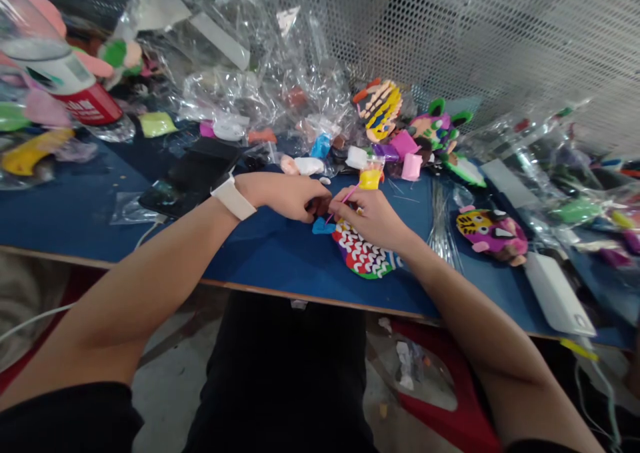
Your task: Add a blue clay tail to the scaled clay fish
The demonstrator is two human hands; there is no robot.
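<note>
While I worked with both bare hands over the blue bench [270, 260], the right hand [367, 214] pinched a thin pink stick [343, 204] between its fingers, stick slanting down to a blue clay piece [323, 226]. The left hand [295, 196], white band [233, 197] on its wrist, was palm down beside that piece, fingers curled; I could not tell whether they gripped anything.

The scaly clay piece [367, 256], rows of white curls over red, purple and green, lay flat on the bench, partly under the right hand and just right of the blue clay. A yellow lump [370, 179] sat beyond the right hand.

Farther right I had a bundle of thin clear strips [442, 226], a purple and yellow clay face [493, 235] and a white device [560, 294] near the edge. Left side: a dark flat device [187, 178] near the left wrist, and a red-labelled bottle [87, 100], tilted. Clear plastic bags [260, 60] and clay lumps crowded the back, before a perforated metal panel [480, 33].
</note>
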